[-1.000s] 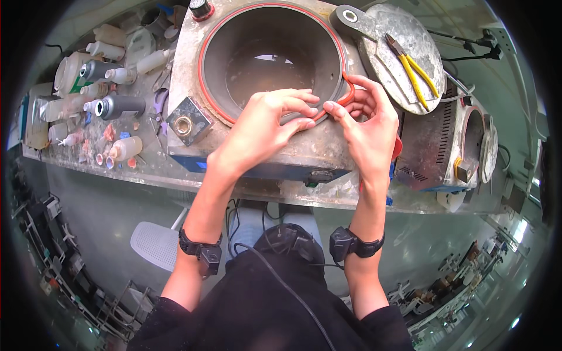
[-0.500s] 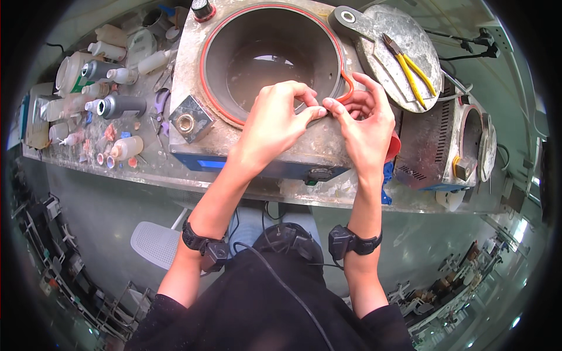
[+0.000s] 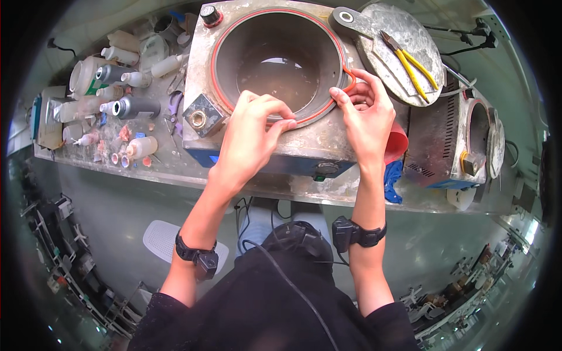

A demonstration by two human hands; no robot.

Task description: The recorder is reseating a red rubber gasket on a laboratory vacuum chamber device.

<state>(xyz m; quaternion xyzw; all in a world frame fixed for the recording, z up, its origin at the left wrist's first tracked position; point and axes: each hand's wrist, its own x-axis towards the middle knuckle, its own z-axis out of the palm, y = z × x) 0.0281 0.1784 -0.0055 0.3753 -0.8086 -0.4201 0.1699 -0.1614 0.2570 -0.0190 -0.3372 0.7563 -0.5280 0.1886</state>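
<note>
A red rubber sealing ring (image 3: 352, 81) runs around the rim of a round metal pot (image 3: 234, 50) set in a box-shaped machine. At the right of the rim, the ring bulges outward in a loose loop. My right hand (image 3: 367, 120) is closed on the ring beside this loop, thumb on the rim side and fingers curled. On the front part of the rim, my left hand (image 3: 249, 131) pinches at the ring between thumb and fingers, which partly hide it. Shallow liquid (image 3: 278, 76) lies on the pot's bottom.
A round lid (image 3: 421, 35) with yellow-handled cutters (image 3: 410, 64) on it lies right of the pot. Beyond a red cup (image 3: 396, 143) stands a second machine (image 3: 436, 137). Several bottles (image 3: 137, 107) crowd the bench's left, near purple-handled scissors (image 3: 175, 104).
My left hand has moved left along the front rim, away from my right hand. Red ring now shows on the rim between them. My right hand stays by the loop; the view has shifted slightly.
</note>
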